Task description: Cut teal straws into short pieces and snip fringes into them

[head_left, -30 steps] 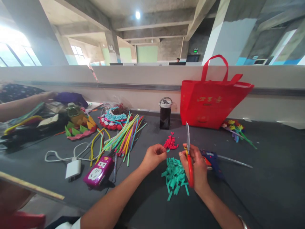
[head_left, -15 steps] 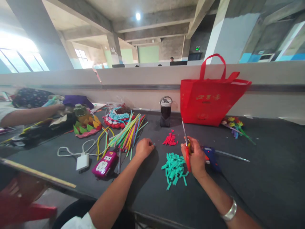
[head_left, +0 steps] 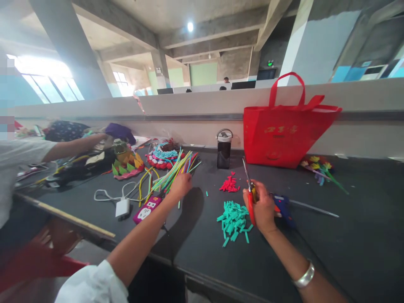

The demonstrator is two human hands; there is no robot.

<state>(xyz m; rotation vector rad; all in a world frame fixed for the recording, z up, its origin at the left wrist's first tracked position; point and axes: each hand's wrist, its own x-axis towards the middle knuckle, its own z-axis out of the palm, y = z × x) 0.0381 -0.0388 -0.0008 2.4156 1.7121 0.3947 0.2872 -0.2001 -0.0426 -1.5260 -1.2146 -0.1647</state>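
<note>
My right hand [head_left: 261,204] is closed round red-handled scissors [head_left: 249,191] whose blades point up. Just left of that hand lies a heap of short teal pieces [head_left: 232,219], with a smaller heap of red pieces [head_left: 229,184] behind it. My left hand [head_left: 181,184] reaches left to the bundle of long coloured strips [head_left: 172,172]; its fingers curl over the strips' near ends, and whether they grip one is unclear. One small teal piece [head_left: 207,193] lies alone between the hands.
A blue glue gun [head_left: 282,205] sits right of my right hand. A red tote bag [head_left: 285,130] and a dark bottle [head_left: 224,149] stand at the back. A purple power strip [head_left: 147,209], white charger [head_left: 122,207] and craft flowers [head_left: 128,162] lie left, where another person's arm [head_left: 75,145] reaches.
My left hand has left the red pieces and swung left across the table to the bundle of coloured strips. The right hand still holds the scissors, slightly lower.
</note>
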